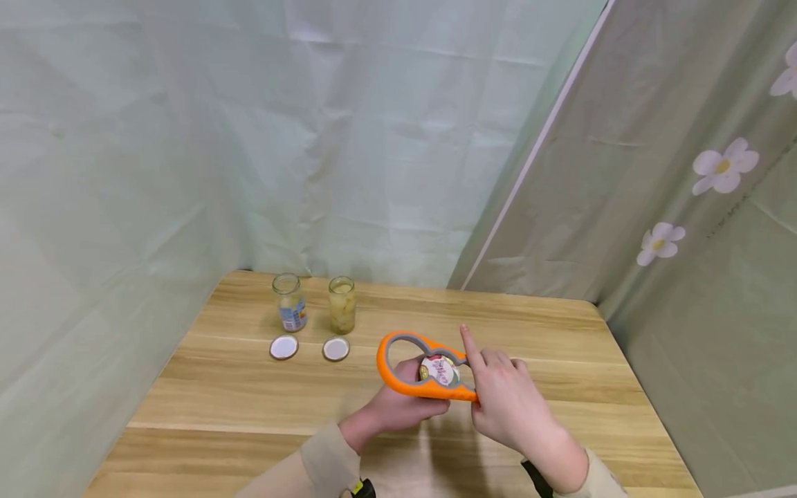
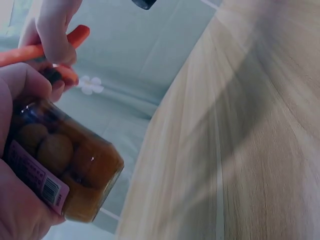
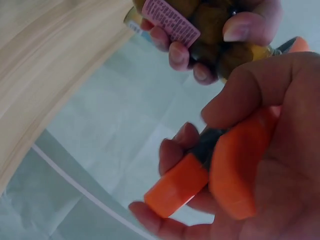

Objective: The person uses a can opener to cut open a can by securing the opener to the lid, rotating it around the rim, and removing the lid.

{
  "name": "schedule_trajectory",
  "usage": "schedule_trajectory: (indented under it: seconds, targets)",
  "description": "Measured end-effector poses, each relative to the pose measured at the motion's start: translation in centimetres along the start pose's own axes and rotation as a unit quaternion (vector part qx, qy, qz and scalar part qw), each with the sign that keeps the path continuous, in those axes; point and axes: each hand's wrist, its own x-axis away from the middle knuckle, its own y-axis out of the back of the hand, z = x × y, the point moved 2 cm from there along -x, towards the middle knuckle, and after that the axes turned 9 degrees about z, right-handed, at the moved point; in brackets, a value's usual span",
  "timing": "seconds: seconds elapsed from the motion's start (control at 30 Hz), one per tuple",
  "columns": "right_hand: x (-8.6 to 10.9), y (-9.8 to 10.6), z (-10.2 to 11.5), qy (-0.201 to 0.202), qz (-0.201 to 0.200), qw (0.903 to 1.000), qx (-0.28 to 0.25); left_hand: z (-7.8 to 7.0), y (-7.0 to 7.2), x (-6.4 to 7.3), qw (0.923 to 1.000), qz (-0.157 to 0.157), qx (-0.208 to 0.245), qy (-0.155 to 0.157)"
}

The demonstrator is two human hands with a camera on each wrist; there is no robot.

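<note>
My left hand grips a glass jar of round fruit in brown liquid, with a pink label on its side. The jar is held up off the wood. An orange jar opener with a grey scalloped inner edge lies around the jar's patterned lid, which shows through its gap. My right hand holds the opener's two handles, its index finger stretched out forward. In the right wrist view, the orange handles sit between fingers and palm, and the jar's pink label faces the camera.
Toward the back left of the wooden table stand two uncapped glass jars, one with a blue label and one with pale chunks. Two lids, a left one and a right one, lie before them. Curtains hang behind.
</note>
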Motion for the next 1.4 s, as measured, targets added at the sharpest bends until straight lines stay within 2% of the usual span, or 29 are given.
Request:
schedule_trajectory:
  seconds: [0.07,0.2,0.3,0.43,0.57,0.73,0.8,0.9,1.03,1.1,1.17,1.23,1.4]
  targets:
    - [0.1,0.1,0.1,-0.005,-0.008,0.9999,0.009,-0.1,-0.3,-0.1,0.9999,-0.011,-0.002,0.005]
    - [0.2,0.2,0.2,-0.008,-0.022,0.9994,0.023,1.7,-0.9,-0.3,0.9994,-0.026,-0.010,0.019]
    - [0.1,0.1,0.0,-0.004,-0.034,0.9991,0.025,2.7,-1.0,-0.4,0.9993,-0.027,-0.023,0.006]
    - [-0.2,0.0,-0.2,0.010,-0.062,0.9980,0.009,1.3,-0.7,-0.3,0.9989,-0.020,-0.029,-0.029]
    - [-0.5,0.1,-0.4,0.019,-0.092,0.9956,-0.011,0.4,-0.3,-0.3,0.9994,-0.001,-0.010,-0.034]
    - [-0.5,0.2,-0.5,0.017,-0.090,0.9954,-0.028,1.6,-0.3,-0.2,0.9997,0.020,0.006,-0.012]
    - [-0.5,0.2,-0.5,0.016,-0.083,0.9960,-0.029,2.1,-0.2,-0.1,0.9995,0.028,-0.001,-0.014]
    - [-0.5,0.1,-0.6,0.021,-0.079,0.9962,-0.029,2.7,0.0,-0.1,0.9980,0.050,-0.020,-0.034]
    - [-0.3,0.2,-0.7,0.037,-0.082,0.9956,-0.023,2.9,0.3,-0.1,0.9930,0.086,-0.060,-0.053]
    - [-0.3,0.2,-0.8,0.043,-0.085,0.9953,-0.020,2.8,0.4,-0.1,0.9915,0.100,-0.065,-0.050]
    - [-0.2,0.3,-0.8,0.046,-0.086,0.9951,-0.017,2.8,0.4,-0.1,0.9915,0.110,-0.055,-0.043]
    - [-0.2,0.4,-0.8,0.047,-0.085,0.9951,-0.017,2.8,0.4,-0.1,0.9920,0.119,-0.026,-0.031]
    - [-0.1,0.5,-0.8,0.047,-0.080,0.9955,-0.017,2.8,0.4,0.2,0.9913,0.131,-0.007,-0.015]
